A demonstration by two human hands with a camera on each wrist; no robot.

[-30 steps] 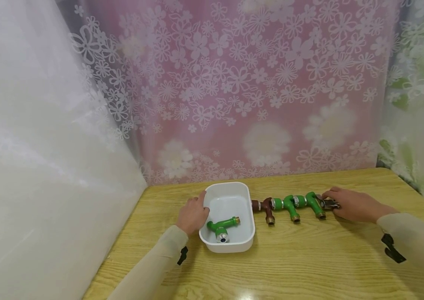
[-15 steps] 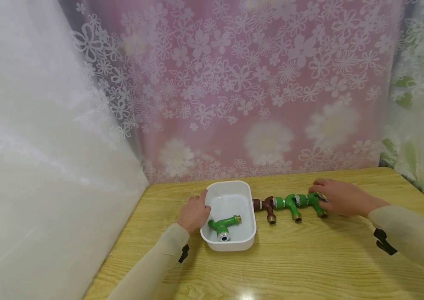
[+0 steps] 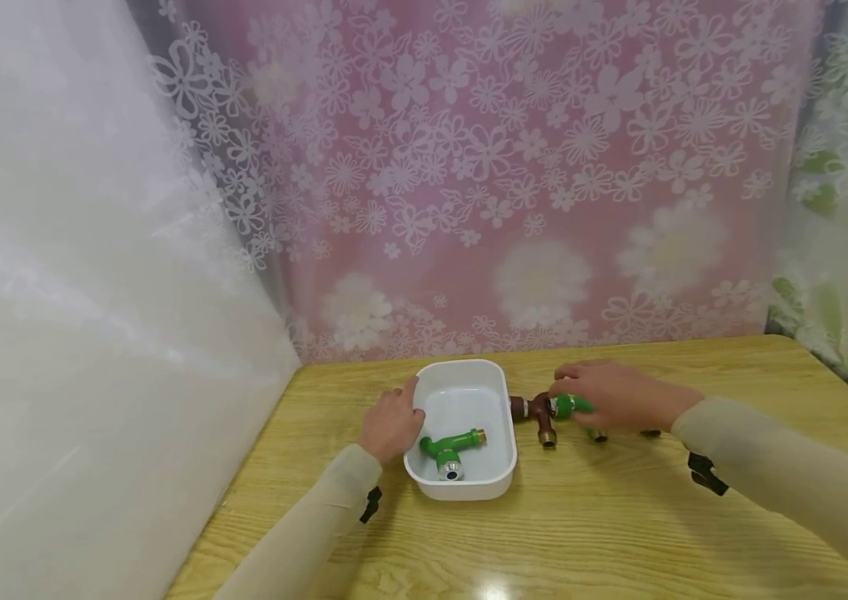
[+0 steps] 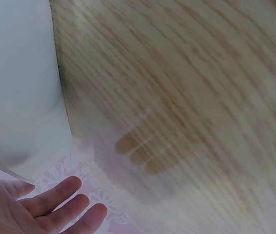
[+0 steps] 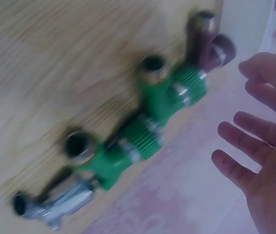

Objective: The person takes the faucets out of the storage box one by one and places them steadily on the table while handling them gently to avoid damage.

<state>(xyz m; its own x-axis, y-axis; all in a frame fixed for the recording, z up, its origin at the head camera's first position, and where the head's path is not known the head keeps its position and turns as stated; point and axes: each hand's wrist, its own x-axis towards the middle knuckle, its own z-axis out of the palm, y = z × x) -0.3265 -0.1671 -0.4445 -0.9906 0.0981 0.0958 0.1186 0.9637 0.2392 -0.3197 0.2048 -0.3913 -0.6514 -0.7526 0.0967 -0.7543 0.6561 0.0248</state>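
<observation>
My left hand point(image 3: 391, 423) rests at the left rim of a white tray point(image 3: 500, 490), thumb and index finger at its edge. In the left wrist view, the other fingers point(image 4: 90, 219) extend loosely outside the tray wall. A green tap point(image 3: 449, 446) lies in the tray. My right hand point(image 3: 622, 396) hovers over a row of taps, holding nothing. The right wrist view shows that row: a brown tap point(image 5: 204, 51) nearest the tray, two green taps point(image 5: 160, 102), and a chrome tap point(image 5: 67, 200) at the end. From the head, this hand hides most of the green ones.
The tray and taps are on a wood-grain table point(image 3: 559, 533). A pink flowered curtain point(image 3: 469, 208) hangs behind it. White sheeting point(image 3: 93, 292) stands along the left side, and a green-patterned curtain point(image 3: 844, 250) is at the right.
My right hand has moved left along the row, from the chrome tap at the right end to above the green taps. My left hand stays at the tray.
</observation>
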